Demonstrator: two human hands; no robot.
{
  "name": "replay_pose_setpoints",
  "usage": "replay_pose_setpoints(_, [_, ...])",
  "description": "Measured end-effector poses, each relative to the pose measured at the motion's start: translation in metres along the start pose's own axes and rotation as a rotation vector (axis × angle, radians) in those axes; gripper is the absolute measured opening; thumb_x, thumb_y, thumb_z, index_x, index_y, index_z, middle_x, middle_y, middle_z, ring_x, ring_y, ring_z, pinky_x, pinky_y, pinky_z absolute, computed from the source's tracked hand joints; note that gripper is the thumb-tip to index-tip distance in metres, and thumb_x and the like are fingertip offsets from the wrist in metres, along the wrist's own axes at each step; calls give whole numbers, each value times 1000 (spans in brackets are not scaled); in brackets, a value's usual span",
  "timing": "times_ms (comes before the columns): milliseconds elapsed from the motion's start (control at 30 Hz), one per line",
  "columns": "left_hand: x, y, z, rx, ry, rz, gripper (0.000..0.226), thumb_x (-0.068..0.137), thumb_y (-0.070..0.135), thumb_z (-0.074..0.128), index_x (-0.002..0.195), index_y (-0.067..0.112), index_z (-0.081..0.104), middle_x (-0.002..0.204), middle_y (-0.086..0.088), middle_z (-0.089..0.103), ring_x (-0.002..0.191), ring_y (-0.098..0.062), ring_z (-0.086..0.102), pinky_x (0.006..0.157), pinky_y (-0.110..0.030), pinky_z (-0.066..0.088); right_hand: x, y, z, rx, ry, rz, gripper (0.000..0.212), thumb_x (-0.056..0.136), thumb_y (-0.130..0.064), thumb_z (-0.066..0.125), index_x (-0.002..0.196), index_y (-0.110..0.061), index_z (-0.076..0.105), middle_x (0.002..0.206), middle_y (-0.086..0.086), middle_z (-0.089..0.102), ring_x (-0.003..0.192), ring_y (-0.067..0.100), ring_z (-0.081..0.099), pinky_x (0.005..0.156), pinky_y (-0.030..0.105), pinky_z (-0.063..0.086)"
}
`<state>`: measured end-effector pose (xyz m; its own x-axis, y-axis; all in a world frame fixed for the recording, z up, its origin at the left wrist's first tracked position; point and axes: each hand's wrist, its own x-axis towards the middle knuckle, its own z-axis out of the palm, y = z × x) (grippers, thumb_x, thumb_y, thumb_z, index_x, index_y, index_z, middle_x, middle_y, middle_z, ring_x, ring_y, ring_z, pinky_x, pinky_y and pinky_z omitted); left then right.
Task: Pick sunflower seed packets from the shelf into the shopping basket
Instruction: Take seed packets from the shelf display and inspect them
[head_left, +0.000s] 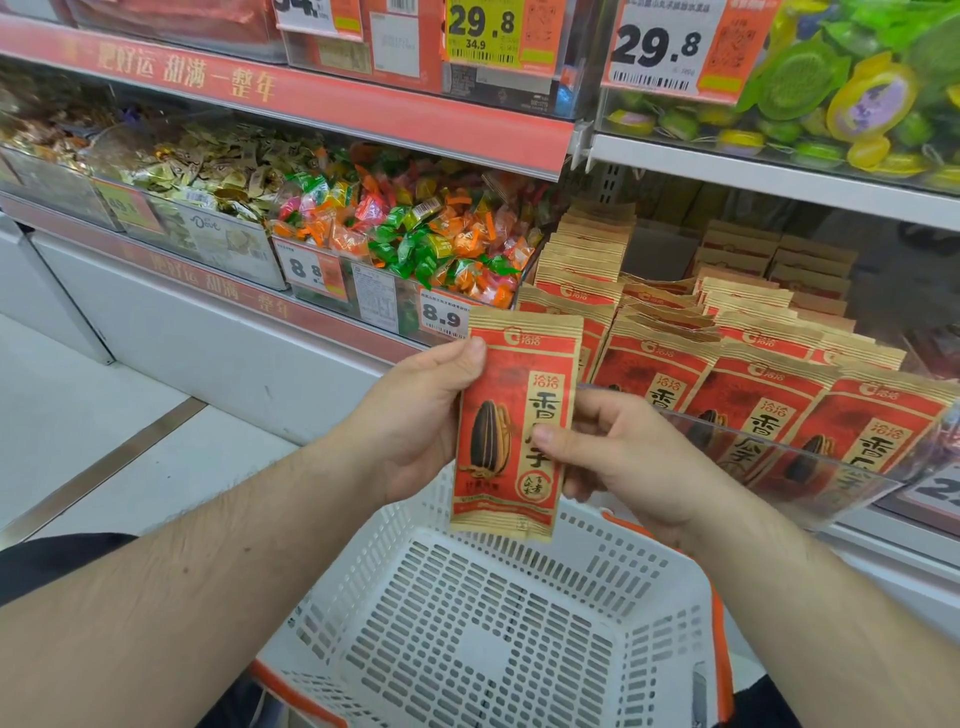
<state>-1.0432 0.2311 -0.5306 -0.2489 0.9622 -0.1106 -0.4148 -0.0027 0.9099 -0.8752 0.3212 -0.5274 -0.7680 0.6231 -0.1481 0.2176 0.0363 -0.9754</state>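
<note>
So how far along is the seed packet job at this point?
Nothing is banked yet: the basket shows only bare white mesh. In hand: one packet held upright above the basket, the left hand gripping its left edge and the right hand pinching its right. Left: dropping it in, then taking more from the shelf rows.

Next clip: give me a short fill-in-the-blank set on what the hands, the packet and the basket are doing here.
1. The sunflower seed packet is held by ____ hands.
2. The packet is held directly above the white ____.
3. The basket holds ____ packets so far.
4. The left hand and right hand hold the packet ____, not flat.

Missing words: both; basket; no; upright
</note>
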Motion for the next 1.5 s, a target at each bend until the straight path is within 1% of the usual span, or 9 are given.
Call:
replay_pose_setpoints(233, [-12,-5,4,68,-40,-64,40,102,30,44,125,4,64,116,-20,71,98,-33,71,81,-44,58,-10,-5,-2,31,80,-35,9,96,-12,60,100,-9,68,72,5,69,52,14,54,51,27,44])
replay_pose_setpoints(367, [-16,-9,10,154,-46,-95,40,102,32,46,122,4,66,114,-22,71,99,-36,70,90,-48,56,-21,-2,-1,27,74,35,10,97,-7,58,91,-5,66,69,11,69,53,17,58,52,28,48])
replay_pose_setpoints(600, [-13,4,30,434,88,29,22,103,26,52,119,18,64,97,1,75,76,-6,72,55,-20,52,-43,-11,-15,308,211,114,8,96,-8,58,96,-1,63,78,19,72,53,20,63,50,26,55])
replay_pose_setpoints(833, [4,41,63,270,71,80,22,105,21,47,112,14,66,93,-13,74,79,-24,72,66,-44,62,-65,-36,-42,919,429,31,13,94,0,49,94,-5,62,72,15,72,56,24,70,52,30,60])
replay_pose_setpoints(1133, [72,56,116,706,51,379,23,104,23,45,98,33,65,96,14,73,90,-4,69,82,-33,55,-50,-65,-87,985,640,-139,17,101,-10,49,115,-10,59,96,16,76,83,31,75,67,38,63])
replay_pose_setpoints(1233, [100,63,114,1015,46,379,32,99,17,39,110,32,64,112,6,70,101,-19,65,89,-41,53,-42,-70,-103,823,696,-189,16,102,-10,49,112,-10,61,107,13,74,93,29,74,79,39,62])
replay_pose_setpoints(1367, [141,69,111,1635,-147,249,51,91,33,30,133,29,59,146,-1,51,134,-27,45,111,-46,36,-27,-69,-122,247,764,-230,18,100,-12,54,93,-19,69,89,-3,77,89,14,74,90,38,57])
replay_pose_setpoints(1433, [160,66,113,1825,-248,218,51,94,35,31,140,34,52,155,0,40,142,-28,31,116,-52,23,-18,-69,-134,-172,798,-249,22,99,-19,58,83,-27,71,77,-11,75,79,7,72,84,37,58])
replay_pose_setpoints(1500, [173,64,113,1898,-309,201,47,100,32,33,145,35,46,158,-1,35,145,-27,25,117,-56,15,-8,-70,-143,-472,765,-294,27,98,-19,59,78,-34,70,56,-25,62,57,-6,59,64,18,47])
